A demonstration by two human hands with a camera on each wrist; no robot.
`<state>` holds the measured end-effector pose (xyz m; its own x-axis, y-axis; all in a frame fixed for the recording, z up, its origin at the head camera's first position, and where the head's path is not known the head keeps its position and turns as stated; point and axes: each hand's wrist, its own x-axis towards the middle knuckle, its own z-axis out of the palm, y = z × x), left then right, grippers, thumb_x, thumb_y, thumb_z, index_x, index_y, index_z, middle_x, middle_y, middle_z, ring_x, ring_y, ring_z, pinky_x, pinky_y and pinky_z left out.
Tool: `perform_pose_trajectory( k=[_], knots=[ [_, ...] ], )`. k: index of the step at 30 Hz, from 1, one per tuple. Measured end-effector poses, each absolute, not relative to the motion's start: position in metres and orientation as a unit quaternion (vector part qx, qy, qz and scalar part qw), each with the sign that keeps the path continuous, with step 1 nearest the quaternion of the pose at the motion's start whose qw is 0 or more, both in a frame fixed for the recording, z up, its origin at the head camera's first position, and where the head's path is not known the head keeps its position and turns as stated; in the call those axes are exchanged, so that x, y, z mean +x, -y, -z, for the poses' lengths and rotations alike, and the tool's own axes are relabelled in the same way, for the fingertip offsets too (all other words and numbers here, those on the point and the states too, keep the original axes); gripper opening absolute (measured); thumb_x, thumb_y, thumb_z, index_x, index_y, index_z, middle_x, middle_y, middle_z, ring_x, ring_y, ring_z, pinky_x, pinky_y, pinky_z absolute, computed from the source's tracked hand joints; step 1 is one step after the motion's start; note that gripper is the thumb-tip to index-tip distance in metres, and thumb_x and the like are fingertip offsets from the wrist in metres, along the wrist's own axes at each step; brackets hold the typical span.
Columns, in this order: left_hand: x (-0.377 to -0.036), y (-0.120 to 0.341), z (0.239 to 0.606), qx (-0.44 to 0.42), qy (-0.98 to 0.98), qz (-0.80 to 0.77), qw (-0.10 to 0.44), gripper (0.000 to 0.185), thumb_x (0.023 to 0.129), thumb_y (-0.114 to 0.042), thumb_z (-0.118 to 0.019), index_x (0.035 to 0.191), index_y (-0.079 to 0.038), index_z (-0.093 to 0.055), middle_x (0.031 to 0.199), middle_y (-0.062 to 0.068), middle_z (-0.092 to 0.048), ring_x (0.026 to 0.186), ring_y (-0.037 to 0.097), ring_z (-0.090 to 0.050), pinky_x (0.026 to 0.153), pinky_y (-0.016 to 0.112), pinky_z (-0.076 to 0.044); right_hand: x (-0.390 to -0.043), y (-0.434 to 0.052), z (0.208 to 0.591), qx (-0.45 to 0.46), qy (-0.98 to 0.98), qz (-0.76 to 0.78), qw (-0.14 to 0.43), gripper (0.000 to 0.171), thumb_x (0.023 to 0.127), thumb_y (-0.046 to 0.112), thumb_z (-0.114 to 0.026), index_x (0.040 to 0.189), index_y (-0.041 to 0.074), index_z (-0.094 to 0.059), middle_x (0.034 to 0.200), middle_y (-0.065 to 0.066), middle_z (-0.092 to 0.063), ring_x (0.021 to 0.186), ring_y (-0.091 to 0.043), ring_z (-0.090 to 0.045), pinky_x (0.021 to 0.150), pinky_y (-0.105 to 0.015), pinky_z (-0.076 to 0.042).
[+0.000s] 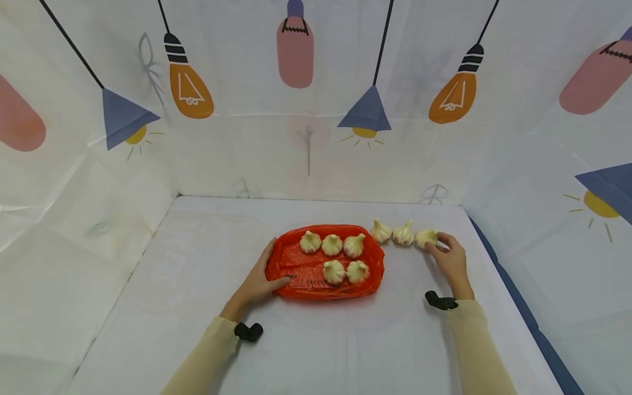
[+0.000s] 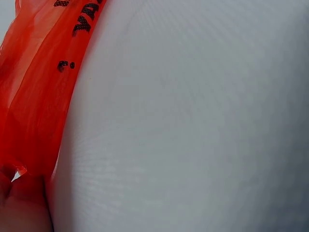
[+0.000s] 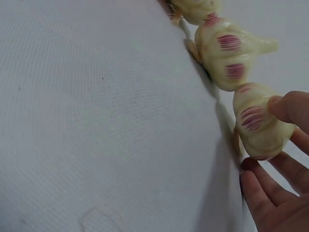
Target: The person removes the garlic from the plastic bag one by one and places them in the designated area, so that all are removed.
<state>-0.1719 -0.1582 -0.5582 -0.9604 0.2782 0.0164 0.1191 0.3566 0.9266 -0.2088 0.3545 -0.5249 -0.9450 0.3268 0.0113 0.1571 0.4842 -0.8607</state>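
Cream-coloured with purplish streaks, a garlic bulb sits pinched between thumb and fingertips in the grip of the right hand, which is spread about as wide as the bulb. Its place is at the right end of a row on the tabletop, next to two more garlic bulbs; the leftmost lies right by the far right corner of a red plastic-wrapped tray. At the tray's left end, the left hand has its grip round the edge, thumb over the near rim and fingers along the outside. Five bulbs sit inside: three in the far row, two nearer, right of centre. Both arms wear beige sleeves with black wrist devices. Beyond hangs a white backdrop printed with lamps.
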Motion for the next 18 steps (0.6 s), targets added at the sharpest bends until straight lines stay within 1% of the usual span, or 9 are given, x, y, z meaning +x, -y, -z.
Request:
perform_pose_trajectory(
  k=[4, 7, 9, 15, 18],
  knots=[
    [-0.172, 0.1585, 0.5581, 0.119, -0.822, -0.552, 0.073, 0.11, 0.086, -0.03, -0.082, 0.167, -0.024, -0.009, 0.174, 0.007, -0.013, 0.159, 0.036, -0.015, 0.123, 0.069, -0.016, -0.2101, -0.3536, 0.5277, -0.139, 0.863, -0.478, 0.089, 0.059, 0.098, 0.025, -0.069, 0.148, 0.0, -0.05, 0.151, -0.026, -0.051, 0.129, -0.042, -0.057, 0.072, 0.0, -0.041],
    [-0.1721, 0.1584, 0.558, 0.119, -0.823, -0.551, 0.072, 0.11, 0.086, -0.03, -0.082, 0.167, -0.022, -0.009, 0.174, 0.007, -0.013, 0.159, 0.036, -0.015, 0.123, 0.069, -0.015, -0.2113, -0.3532, 0.5271, -0.136, 0.868, -0.469, 0.089, 0.058, 0.099, 0.024, -0.069, 0.148, 0.0, -0.05, 0.151, -0.025, -0.051, 0.129, -0.041, -0.057, 0.073, 0.0, -0.039],
    [-0.1721, 0.1583, 0.5579, 0.119, -0.822, -0.552, 0.072, 0.11, 0.086, -0.03, -0.082, 0.167, -0.022, -0.009, 0.174, 0.007, -0.013, 0.159, 0.036, -0.015, 0.123, 0.069, -0.015, -0.2122, -0.3535, 0.5263, -0.133, 0.87, -0.467, 0.086, 0.058, 0.099, 0.025, -0.068, 0.148, 0.0, -0.05, 0.153, -0.024, -0.05, 0.13, -0.042, -0.057, 0.075, 0.0, -0.038],
    [-0.171, 0.1585, 0.557, 0.116, -0.82, -0.555, 0.074, 0.109, 0.086, -0.03, -0.082, 0.167, -0.027, -0.009, 0.174, 0.005, -0.013, 0.159, 0.035, -0.014, 0.123, 0.068, -0.015, -0.2144, -0.3546, 0.5261, -0.13, 0.872, -0.466, 0.075, 0.06, 0.101, 0.029, -0.066, 0.151, 0.002, -0.048, 0.156, -0.024, -0.047, 0.133, -0.042, -0.056, 0.074, 0.0, -0.038],
    [-0.1708, 0.1587, 0.5568, 0.116, -0.818, -0.558, 0.074, 0.11, 0.086, -0.029, -0.082, 0.167, -0.026, -0.009, 0.174, 0.005, -0.013, 0.159, 0.035, -0.014, 0.124, 0.068, -0.014, -0.2151, -0.3546, 0.5269, -0.128, 0.871, -0.469, 0.073, 0.062, 0.101, 0.03, -0.065, 0.152, 0.001, -0.045, 0.157, -0.024, -0.045, 0.134, -0.042, -0.055, 0.074, 0.001, -0.037]
  ],
)
